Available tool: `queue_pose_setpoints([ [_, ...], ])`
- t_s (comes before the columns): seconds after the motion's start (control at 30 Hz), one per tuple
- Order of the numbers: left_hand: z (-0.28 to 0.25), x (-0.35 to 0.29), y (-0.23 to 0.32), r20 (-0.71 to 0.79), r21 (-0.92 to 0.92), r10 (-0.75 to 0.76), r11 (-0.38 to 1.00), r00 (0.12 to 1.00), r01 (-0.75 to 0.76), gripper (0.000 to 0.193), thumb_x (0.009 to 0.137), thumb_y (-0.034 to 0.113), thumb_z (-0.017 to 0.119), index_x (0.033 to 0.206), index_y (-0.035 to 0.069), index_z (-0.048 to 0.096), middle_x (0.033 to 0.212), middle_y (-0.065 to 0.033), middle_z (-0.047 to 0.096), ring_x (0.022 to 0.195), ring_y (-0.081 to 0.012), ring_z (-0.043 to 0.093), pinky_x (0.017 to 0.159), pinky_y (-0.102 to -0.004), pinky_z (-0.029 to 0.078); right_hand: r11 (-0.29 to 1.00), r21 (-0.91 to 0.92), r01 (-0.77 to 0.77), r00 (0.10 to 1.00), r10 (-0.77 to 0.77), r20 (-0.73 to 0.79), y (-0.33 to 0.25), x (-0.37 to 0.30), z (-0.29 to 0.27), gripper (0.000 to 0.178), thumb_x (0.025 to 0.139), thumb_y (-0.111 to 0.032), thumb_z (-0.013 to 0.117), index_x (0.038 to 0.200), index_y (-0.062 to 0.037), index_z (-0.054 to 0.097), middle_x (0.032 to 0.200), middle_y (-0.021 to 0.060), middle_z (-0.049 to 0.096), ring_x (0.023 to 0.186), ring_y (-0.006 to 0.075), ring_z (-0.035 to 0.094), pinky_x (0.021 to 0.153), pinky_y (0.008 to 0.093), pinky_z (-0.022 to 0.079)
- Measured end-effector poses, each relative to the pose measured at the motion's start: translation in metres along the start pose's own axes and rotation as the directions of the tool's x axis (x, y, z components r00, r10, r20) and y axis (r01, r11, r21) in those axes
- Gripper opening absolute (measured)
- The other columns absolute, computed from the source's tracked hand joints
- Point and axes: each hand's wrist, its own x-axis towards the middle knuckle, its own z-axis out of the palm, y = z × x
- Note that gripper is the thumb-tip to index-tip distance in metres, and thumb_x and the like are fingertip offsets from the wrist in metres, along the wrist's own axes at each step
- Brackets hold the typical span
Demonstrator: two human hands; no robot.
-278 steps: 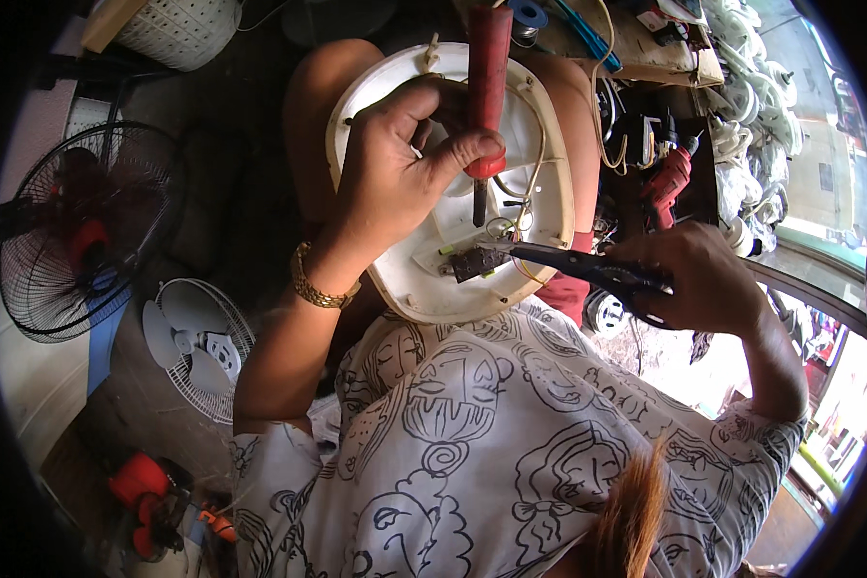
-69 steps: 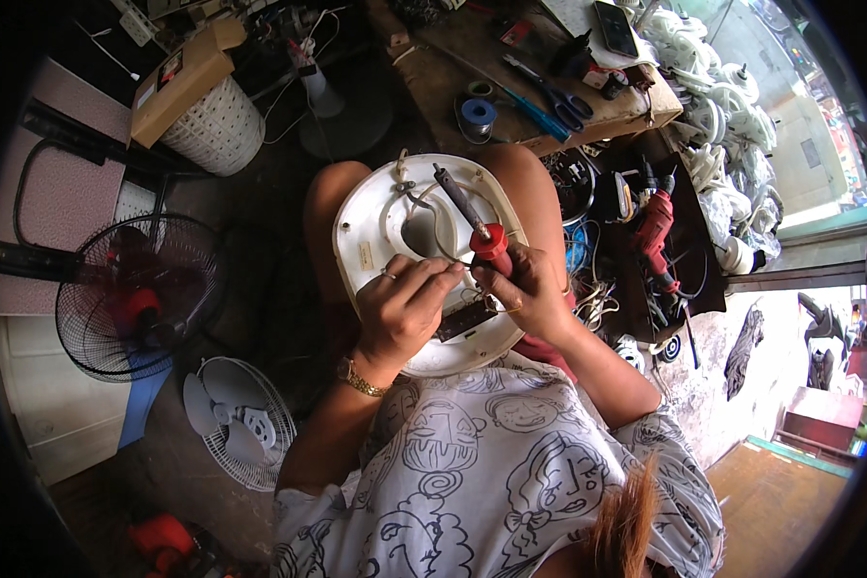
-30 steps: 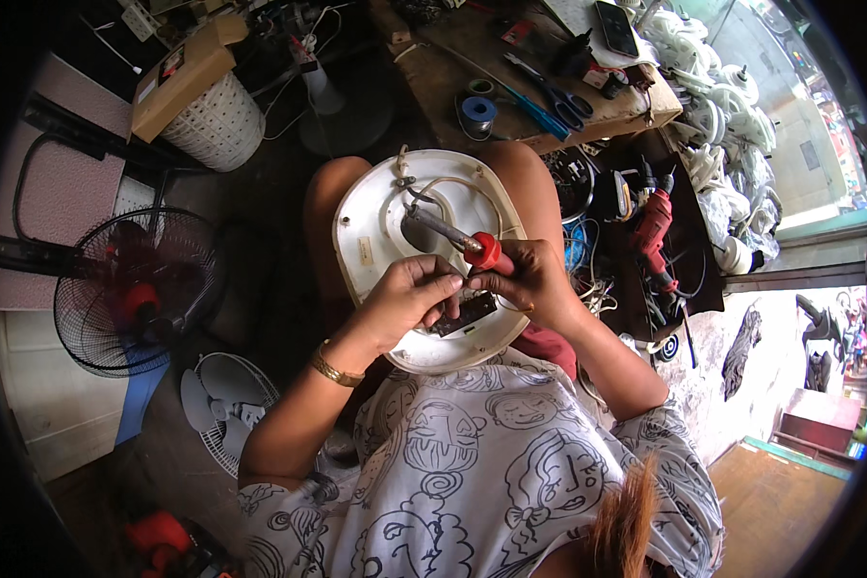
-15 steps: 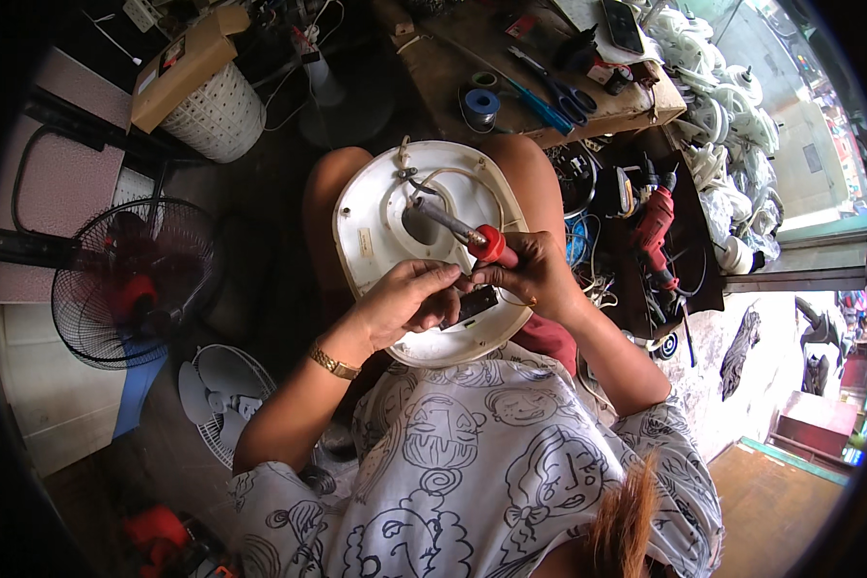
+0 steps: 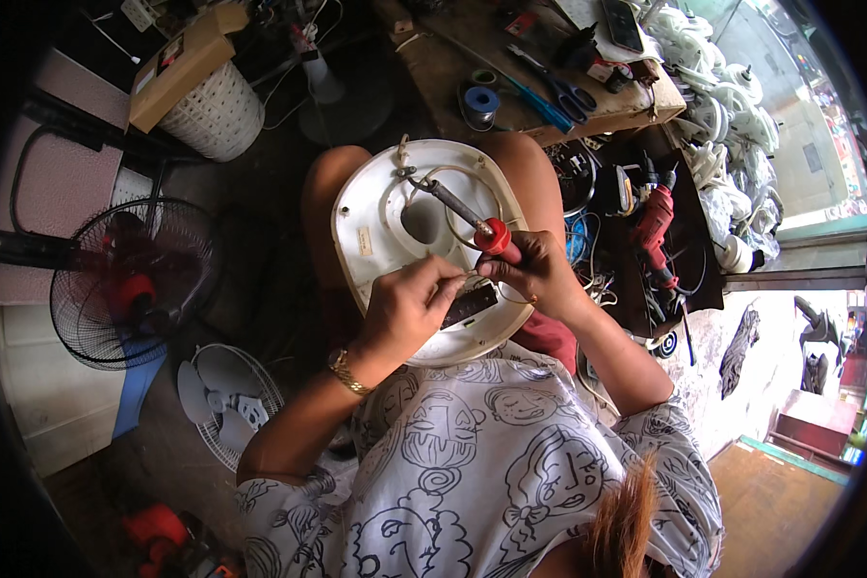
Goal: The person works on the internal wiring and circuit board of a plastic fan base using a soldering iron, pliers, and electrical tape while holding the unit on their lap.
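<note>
A white plastic fan base (image 5: 363,275) lies underside up across my lap, with a round hole in it and a cable along its inner rim. My right hand (image 5: 541,275) is closed around the red handle of a soldering iron (image 5: 496,238), whose metal shaft points up and left over the hole. Close beside it, my left hand (image 5: 404,306) is closed in a pinch on what looks like a thin wire running between the two hands. Below the fingers, a black switch block (image 5: 472,305) sits in the base; my left hand partly covers it.
A wooden bench (image 5: 433,82) ahead holds a solder spool (image 5: 480,103), scissors (image 5: 573,96) and a phone (image 5: 623,24). At right lies a red drill (image 5: 656,231) near tangled wires. A black fan (image 5: 130,284) and a white fan (image 5: 223,397) stand left.
My left hand has turned over, its back now facing up, and the fingers have closed into a pinch. My right hand with the soldering iron has shifted only slightly.
</note>
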Motion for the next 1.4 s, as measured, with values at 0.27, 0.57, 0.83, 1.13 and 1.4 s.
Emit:
queue_pose_setpoints([
  [0.27, -0.017, 0.009, -0.015, 0.808, -0.520, -0.375, -0.088, 0.455, 0.850, 0.022, 0.106, 0.026, 0.061, 0.106, 0.005, 0.066, 0.078, -0.0082, 0.068, 0.051, -0.0045, 0.049, 0.046, -0.0156, 0.035, 0.999, 0.010, 0.044, 0.999, -0.044, 0.021, -0.002, -0.001, 0.000, 0.017, 0.087, -0.002, 0.082, 0.099, 0.0033, 0.071, 0.089, 0.0025, 0.073, 0.083, 0.0073, 0.065, 0.077, 0.0251, 0.053],
  [0.57, -0.001, 0.005, 0.000, 0.074, 0.186, 0.135, 0.972, 0.988, -0.147, 0.012, 0.089, 0.003, 0.072, 0.093, 0.000, 0.062, 0.076, -0.0126, 0.066, 0.061, -0.0258, 0.065, 0.057, -0.0329, 0.050, 1.000, 0.005, 0.022, 1.000, -0.022, -0.010, -0.003, -0.001, -0.002, 0.019, 0.088, -0.007, 0.083, 0.099, 0.0025, 0.070, 0.088, 0.0010, 0.071, 0.082, 0.0074, 0.062, 0.078, 0.0257, 0.052],
  [0.83, -0.017, 0.004, -0.014, 0.792, -0.542, -0.384, -0.088, 0.474, 0.835, 0.029, 0.105, 0.032, 0.062, 0.103, 0.004, 0.066, 0.075, -0.0055, 0.066, 0.049, -0.0032, 0.047, 0.039, -0.0159, 0.029, 0.996, 0.087, 0.023, 1.000, -0.024, 0.009, -0.007, -0.005, -0.001, 0.025, 0.087, -0.007, 0.084, 0.105, 0.0041, 0.070, 0.091, 0.0018, 0.073, 0.084, 0.0072, 0.062, 0.078, 0.0256, 0.052],
  [1.13, -0.008, 0.001, -0.019, 0.809, -0.525, -0.395, -0.149, 0.436, 0.838, 0.012, 0.103, 0.021, 0.066, 0.100, 0.009, 0.066, 0.078, -0.0025, 0.065, 0.052, -0.0038, 0.047, 0.044, -0.0144, 0.034, 0.999, 0.023, 0.036, 0.999, -0.036, 0.025, -0.004, -0.006, -0.003, 0.023, 0.086, -0.006, 0.084, 0.103, 0.0046, 0.072, 0.089, 0.0014, 0.073, 0.082, 0.0070, 0.061, 0.076, 0.0261, 0.051],
  [1.4, -0.003, 0.010, -0.006, 0.320, -0.446, -0.250, 0.811, 0.914, 0.378, 0.009, 0.096, 0.002, 0.067, 0.090, 0.003, 0.060, 0.079, 0.0006, 0.065, 0.072, -0.0052, 0.062, 0.062, -0.0255, 0.051, 0.998, 0.054, -0.018, 0.999, 0.016, 0.032, 0.001, -0.006, -0.009, 0.020, 0.088, -0.009, 0.083, 0.101, 0.0034, 0.074, 0.085, 0.0010, 0.073, 0.080, 0.0070, 0.061, 0.075, 0.0261, 0.051],
])
